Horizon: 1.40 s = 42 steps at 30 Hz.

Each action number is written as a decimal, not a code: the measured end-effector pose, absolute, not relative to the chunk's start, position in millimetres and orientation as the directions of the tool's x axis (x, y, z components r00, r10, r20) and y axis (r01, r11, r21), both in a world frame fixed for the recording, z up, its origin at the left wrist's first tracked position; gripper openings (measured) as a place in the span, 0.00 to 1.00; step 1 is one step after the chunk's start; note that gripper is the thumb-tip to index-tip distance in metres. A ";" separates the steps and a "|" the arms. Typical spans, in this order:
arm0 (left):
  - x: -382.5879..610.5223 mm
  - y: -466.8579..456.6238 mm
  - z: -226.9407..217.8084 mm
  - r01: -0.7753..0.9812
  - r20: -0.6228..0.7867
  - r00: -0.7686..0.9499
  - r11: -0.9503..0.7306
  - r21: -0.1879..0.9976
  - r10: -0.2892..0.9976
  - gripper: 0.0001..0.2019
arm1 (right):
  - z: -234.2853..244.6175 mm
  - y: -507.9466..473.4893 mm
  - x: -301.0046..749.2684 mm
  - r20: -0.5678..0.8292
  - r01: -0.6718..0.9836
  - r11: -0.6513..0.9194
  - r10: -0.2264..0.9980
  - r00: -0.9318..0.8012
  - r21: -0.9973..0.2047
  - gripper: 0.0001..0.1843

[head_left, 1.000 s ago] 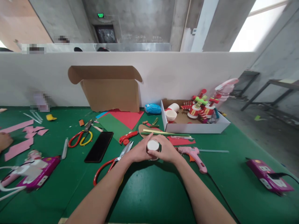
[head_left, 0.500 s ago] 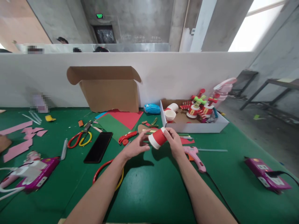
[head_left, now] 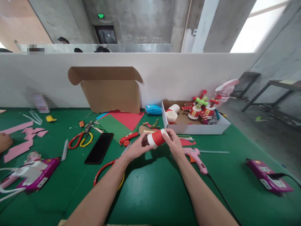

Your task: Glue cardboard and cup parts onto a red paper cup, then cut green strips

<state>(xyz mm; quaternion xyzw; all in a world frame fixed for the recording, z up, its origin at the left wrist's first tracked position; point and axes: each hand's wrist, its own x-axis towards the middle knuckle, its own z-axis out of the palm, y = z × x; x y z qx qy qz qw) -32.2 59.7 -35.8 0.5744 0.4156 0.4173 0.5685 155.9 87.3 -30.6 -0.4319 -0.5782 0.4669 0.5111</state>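
Note:
A white paper cup [head_left: 158,139] with a red paper band lies tilted on its side in the air between my hands. My left hand [head_left: 139,145] grips its left end, with the thumb below and the fingers behind. At the other end, my right hand [head_left: 173,143] holds the cup with thumb and fingers. Under my left forearm lies a pair of scissors with red and yellow handles [head_left: 101,171], partly covered. A pink hot glue gun [head_left: 197,160] rests on the table just right of my right hand, with a glue stick in its back.
Left of my hands lie a black phone [head_left: 99,148], another pair of scissors [head_left: 81,138] and a red cutter [head_left: 129,138]. Behind stand an open cardboard box [head_left: 113,95] and a white box [head_left: 199,129] holding cups and decorated figures. Purple power strips [head_left: 269,175] sit at both sides. Another person's hand [head_left: 5,142] shows far left.
My left hand has closed on the cup's left end, where it was apart from it before. The cup has turned closer to level.

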 end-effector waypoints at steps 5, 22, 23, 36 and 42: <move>-32.6 58.3 -31.0 -0.032 -0.009 0.290 0.019 0.999 0.957 0.31 | -34.0 87.0 154.5 0.215 0.023 0.222 0.961 -0.175 -0.975 0.31; -31.3 57.8 -31.0 -0.058 0.008 0.252 0.007 0.998 0.968 0.30 | -33.5 83.9 153.0 0.151 -0.052 0.143 0.953 -0.262 -0.988 0.36; -31.6 58.1 -31.8 -0.062 0.014 0.256 0.002 0.998 0.967 0.31 | -33.8 82.8 151.6 0.145 -0.053 0.135 0.949 -0.282 -0.989 0.35; -35.5 64.3 -31.4 -0.028 0.013 0.167 -0.009 1.000 0.986 0.17 | -45.3 87.6 148.4 0.264 0.100 0.281 0.952 -0.157 -0.954 0.32; -38.7 66.7 -36.7 -0.053 -0.032 0.108 0.038 0.998 0.994 0.16 | -43.1 87.4 149.9 0.310 0.170 0.331 0.941 -0.140 -0.928 0.35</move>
